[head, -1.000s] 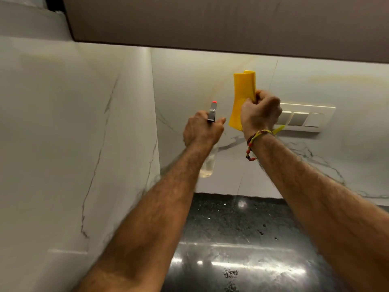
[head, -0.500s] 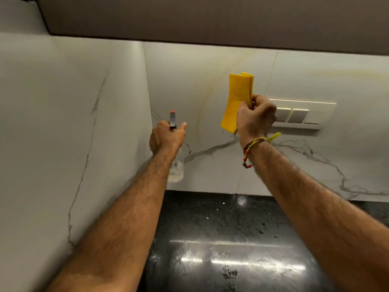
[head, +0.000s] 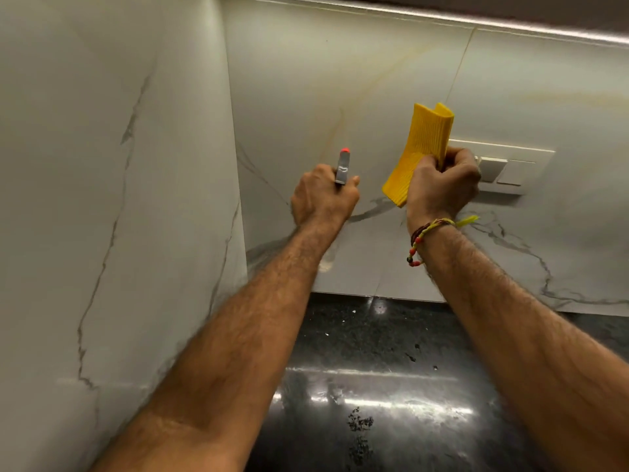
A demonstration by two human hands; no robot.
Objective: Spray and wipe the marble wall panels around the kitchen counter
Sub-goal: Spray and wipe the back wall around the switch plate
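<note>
My left hand [head: 323, 199] grips a spray bottle [head: 343, 169]; its grey head with a red nozzle tip sticks up above the fist and points at the back marble panel [head: 306, 97]. The clear bottle body is mostly hidden behind my wrist. My right hand [head: 442, 183] holds a folded yellow cloth [head: 422, 148] upright, close to the back panel and just left of the switch plate. A second marble panel [head: 102, 165] forms the left side wall, meeting the back panel at the corner.
A white switch plate [head: 510, 168] with several rocker switches sits on the back panel, partly behind my right hand. A glossy black granite counter [head: 374, 386] lies below. A cabinet underside with a light strip [head: 510, 25] runs along the top.
My left hand with the spray bottle swung left toward the corner, then came back right and up. The view tilted down, so less of the cabinet shows. The cloth hand stayed put.
</note>
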